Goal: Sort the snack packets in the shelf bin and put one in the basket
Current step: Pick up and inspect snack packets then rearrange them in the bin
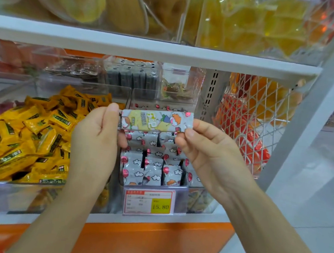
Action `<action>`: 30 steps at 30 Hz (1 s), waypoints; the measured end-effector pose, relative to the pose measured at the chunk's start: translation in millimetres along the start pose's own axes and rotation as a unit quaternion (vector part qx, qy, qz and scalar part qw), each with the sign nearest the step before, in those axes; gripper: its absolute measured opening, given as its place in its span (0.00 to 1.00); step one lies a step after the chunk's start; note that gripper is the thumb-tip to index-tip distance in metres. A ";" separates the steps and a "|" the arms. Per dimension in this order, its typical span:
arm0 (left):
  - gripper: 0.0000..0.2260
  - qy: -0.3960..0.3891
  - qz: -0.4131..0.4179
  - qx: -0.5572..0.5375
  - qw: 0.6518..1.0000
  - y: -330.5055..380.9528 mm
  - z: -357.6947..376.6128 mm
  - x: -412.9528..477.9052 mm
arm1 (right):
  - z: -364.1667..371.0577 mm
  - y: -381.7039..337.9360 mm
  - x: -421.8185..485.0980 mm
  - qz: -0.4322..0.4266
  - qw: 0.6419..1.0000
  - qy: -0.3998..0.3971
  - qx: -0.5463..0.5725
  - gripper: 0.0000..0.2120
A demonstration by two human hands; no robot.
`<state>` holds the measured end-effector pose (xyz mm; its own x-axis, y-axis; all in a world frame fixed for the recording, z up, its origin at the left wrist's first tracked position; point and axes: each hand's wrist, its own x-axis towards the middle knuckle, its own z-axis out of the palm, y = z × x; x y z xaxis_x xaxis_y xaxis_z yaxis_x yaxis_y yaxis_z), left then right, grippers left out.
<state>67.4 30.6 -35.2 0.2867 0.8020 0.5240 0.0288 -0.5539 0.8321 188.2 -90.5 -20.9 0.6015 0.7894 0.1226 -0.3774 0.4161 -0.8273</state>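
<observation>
While pinched at both short ends, packet (157, 119) held level at centre frame, printed face toward the camera, just above the bin (155, 187). Left hand (97, 137): thumb up along the packet's left end, fingers curled behind, closed on that end. Right hand (207, 149): thumb and forefinger closed on the lower right corner, remaining fingers loosely bent below. Both forearms reaching up from the lower edge of the frame.

Directly below the packet, in the clear bin, rows of grey-white packets (151, 166) with cloud and red balloon print, standing on edge, packed close. On the bin's front lip, a price tag (149, 203) with a yellow patch reading 15.80. Left of centre, a heap of yellow packets (26, 138) in the neighbouring bin, lying loose at all angles. At right, a white wire rack (253, 119) with orange and red bags behind its mesh. Across the upper frame, a white shelf (149, 48) carrying clear tubs of yellow fruit slices (255, 22). Orange base panel (150, 240) along the bottom. Basket not in view.
</observation>
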 end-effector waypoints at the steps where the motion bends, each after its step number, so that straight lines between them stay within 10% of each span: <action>1: 0.20 -0.012 -0.006 -0.016 1.000 0.2 -0.6 1.1 | -0.8 -0.2 1.3 0.004 1.000 0.016 0.013 0.07; 15: 0.08 -0.244 -0.033 -0.113 0.963 12.8 -13.4 5.6 | -16.1 -5.6 10.0 0.022 0.990 0.117 0.079 0.08; 30: 0.21 -0.212 -0.016 -0.030 0.977 15.0 -11.7 4.0 | -19.5 -11.4 7.2 -0.060 0.985 0.059 -0.151 0.11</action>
<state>57.8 28.1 -18.5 0.6573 0.6469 0.3866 -0.0085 -0.5066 0.8621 210.6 -98.4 -21.2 0.7132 0.6774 0.1804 -0.0826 0.3368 -0.9379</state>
